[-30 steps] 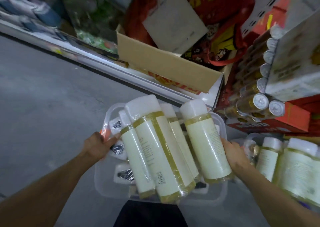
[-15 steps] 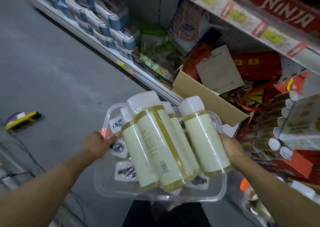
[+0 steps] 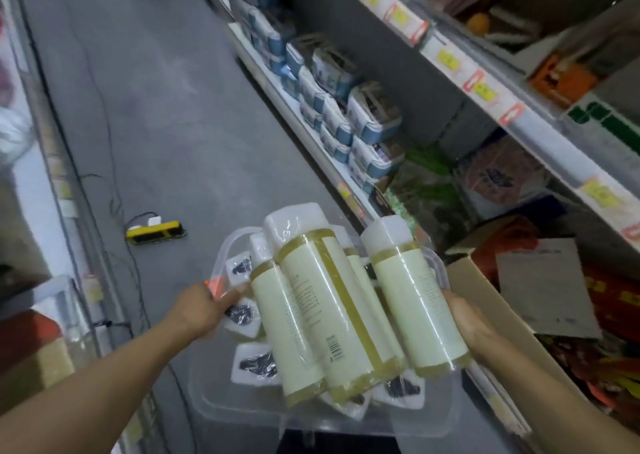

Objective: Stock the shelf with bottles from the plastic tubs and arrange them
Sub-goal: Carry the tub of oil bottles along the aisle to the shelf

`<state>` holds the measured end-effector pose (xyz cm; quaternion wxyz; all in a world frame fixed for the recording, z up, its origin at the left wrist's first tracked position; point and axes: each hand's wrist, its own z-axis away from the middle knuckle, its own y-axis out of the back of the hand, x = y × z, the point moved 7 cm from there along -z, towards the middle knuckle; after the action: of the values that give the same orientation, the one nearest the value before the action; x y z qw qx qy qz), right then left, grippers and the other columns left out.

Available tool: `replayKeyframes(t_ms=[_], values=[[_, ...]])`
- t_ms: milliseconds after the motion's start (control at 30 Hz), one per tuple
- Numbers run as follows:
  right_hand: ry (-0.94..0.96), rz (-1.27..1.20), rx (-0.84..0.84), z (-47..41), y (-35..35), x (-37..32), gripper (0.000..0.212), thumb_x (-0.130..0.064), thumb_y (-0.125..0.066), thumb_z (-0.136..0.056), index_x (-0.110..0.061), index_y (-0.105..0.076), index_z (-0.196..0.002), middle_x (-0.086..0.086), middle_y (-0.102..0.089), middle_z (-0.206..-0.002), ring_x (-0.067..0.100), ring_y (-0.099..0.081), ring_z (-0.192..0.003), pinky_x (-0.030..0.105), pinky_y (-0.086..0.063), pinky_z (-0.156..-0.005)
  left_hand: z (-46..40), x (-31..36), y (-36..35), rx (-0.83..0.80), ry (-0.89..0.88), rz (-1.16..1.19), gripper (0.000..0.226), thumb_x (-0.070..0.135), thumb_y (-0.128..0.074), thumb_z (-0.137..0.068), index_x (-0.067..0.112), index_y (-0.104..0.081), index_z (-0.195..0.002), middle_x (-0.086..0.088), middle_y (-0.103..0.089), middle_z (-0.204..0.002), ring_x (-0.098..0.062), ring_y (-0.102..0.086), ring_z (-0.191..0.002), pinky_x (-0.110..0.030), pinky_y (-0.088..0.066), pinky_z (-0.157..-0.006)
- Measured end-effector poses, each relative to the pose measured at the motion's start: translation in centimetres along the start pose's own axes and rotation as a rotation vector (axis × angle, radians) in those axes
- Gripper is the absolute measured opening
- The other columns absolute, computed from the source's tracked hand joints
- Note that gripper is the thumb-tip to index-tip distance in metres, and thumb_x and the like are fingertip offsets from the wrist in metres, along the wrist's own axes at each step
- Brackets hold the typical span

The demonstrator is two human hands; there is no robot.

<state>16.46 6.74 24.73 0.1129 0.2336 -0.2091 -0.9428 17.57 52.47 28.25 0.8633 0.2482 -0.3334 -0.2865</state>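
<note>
Bottles (image 3: pixel 332 315) with white caps and yellow liquid lie piled in a clear plastic tub (image 3: pixel 398 422), carried above the grey floor (image 3: pixel 145 107) of a shop aisle. The left hand (image 3: pixel 197 311) grips the tub's left rim, fingers curled around it. The right hand (image 3: pixel 467 322) holds the right rim, touching the rightmost bottle. Shelves (image 3: pixel 519 121) with goods stand at right.
</note>
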Motion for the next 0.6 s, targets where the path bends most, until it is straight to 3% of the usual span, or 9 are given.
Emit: replayKeyframes(t_ms=[100,167,233,300,400,600], values=[[0.062,0.023,-0.048,-2.0,-2.3,-5.9,0.065,-0.067,-0.067,-0.043,-0.018,-0.073,-0.085,0.012,-0.072,-0.086,0.034,-0.069,-0.081,0.056,-0.053,-0.085,-2.2,-0.7,2.5,0.022,0.057,0.038,0.052,0.052,-0.056,-0.088,0.002,-0.066,-0.079,-0.009,-0.062,-0.062,-0.023,-0.058,-0.057,-0.027,-0.044,-0.054],[0.094,0.058,-0.034,0.8,-3.7,-11.9,0.051,-0.063,-0.066,-0.058,-0.015,-0.072,-0.075,0.011,-0.072,-0.084,0.034,-0.068,-0.083,0.053,-0.052,-0.088,-3.9,-0.8,4.2,0.043,0.1,0.067,0.049,0.049,-0.056,-0.09,0.002,-0.066,-0.081,-0.011,-0.062,-0.065,-0.025,-0.059,-0.06,-0.027,-0.043,-0.055],[0.133,0.091,-0.002,2.2,-4.9,-17.0,0.042,-0.048,-0.062,-0.08,-0.007,-0.057,-0.073,0.009,-0.066,-0.088,0.032,-0.064,-0.09,0.047,-0.049,-0.092,-5.4,-0.5,6.2,0.062,0.141,0.057,0.05,0.052,-0.055,-0.089,0.004,-0.066,-0.078,-0.012,-0.064,-0.069,-0.026,-0.061,-0.064,-0.029,-0.046,-0.059],[0.162,0.17,-0.014,1.9,-6.0,-21.3,0.038,-0.041,-0.054,-0.09,-0.006,-0.05,-0.075,0.007,-0.059,-0.092,0.03,-0.061,-0.093,0.042,-0.047,-0.092,-6.6,-0.2,8.1,0.078,0.171,0.074,0.053,0.056,-0.053,-0.088,0.006,-0.067,-0.078,-0.014,-0.067,-0.071,-0.029,-0.064,-0.068,-0.035,-0.054,-0.068],[0.214,0.229,-0.031,-0.3,-7.5,-26.7,0.041,-0.047,-0.055,-0.087,-0.009,-0.068,-0.083,0.011,-0.07,-0.085,0.03,-0.066,-0.081,0.043,-0.052,-0.085,-8.7,0.4,10.8,0.115,0.194,0.102,0.053,0.056,-0.053,-0.088,0.006,-0.069,-0.08,-0.017,-0.07,-0.08,-0.032,-0.067,-0.076,-0.041,-0.056,-0.076],[0.288,0.32,-0.062,-3.4,-11.0,-36.8,0.042,-0.049,-0.052,-0.089,-0.01,-0.067,-0.086,0.013,-0.069,-0.087,0.03,-0.066,-0.08,0.042,-0.053,-0.082,-14.0,1.6,16.8,0.166,0.263,0.176,0.052,0.052,-0.056,-0.088,0.002,-0.068,-0.082,-0.02,-0.069,-0.081,-0.032,-0.066,-0.075,-0.035,-0.051,-0.07]])
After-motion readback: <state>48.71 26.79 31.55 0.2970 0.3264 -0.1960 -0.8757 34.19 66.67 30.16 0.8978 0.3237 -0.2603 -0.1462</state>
